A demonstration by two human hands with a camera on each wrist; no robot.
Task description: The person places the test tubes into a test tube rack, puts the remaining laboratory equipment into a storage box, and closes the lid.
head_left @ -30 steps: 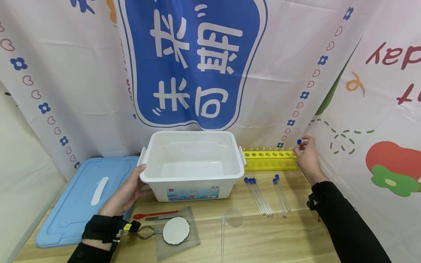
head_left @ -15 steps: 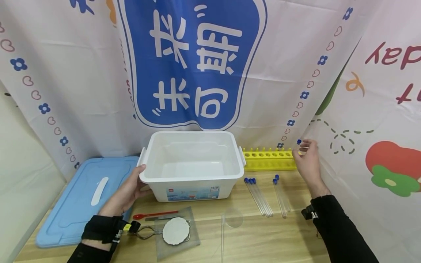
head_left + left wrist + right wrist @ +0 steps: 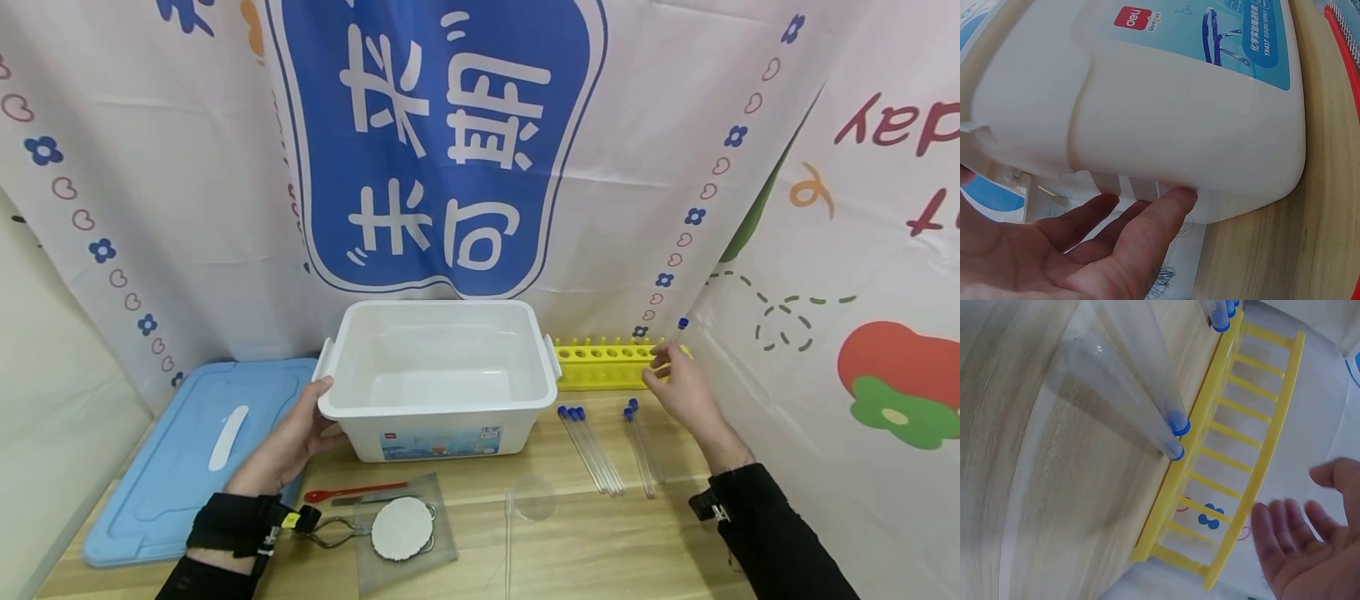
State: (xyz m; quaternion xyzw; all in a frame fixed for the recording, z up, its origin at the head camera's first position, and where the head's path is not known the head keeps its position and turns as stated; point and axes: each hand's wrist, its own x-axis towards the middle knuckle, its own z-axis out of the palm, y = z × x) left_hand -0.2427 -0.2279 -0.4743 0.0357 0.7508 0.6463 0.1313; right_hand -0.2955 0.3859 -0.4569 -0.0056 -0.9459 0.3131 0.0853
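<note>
So, left hand (image 3: 288, 437) cupped against front-left corner of white storage bin (image 3: 438, 379), thumb on rim, fingers straight under the lip (image 3: 1147, 225) — looks like bracing bin so it stays put. Right hand (image 3: 675, 387) loose, fingers relaxed, holding nothing, just beside right end of yellow test tube rack (image 3: 611, 364). One blue-capped tube (image 3: 681, 327) upright in rack's far-right hole. Other capped test tubes (image 3: 600, 446) flat on tabletop (image 3: 600, 542) between bin and hand, easy reach. Blue lid (image 3: 187, 450) off, lying left of bin.

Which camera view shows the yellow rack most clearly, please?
The head view: the whole yellow rack stands behind the table, its holes visible, with the right hand in front. The right wrist view shows its bars from an odd angle. The left wrist view misses it.
</note>
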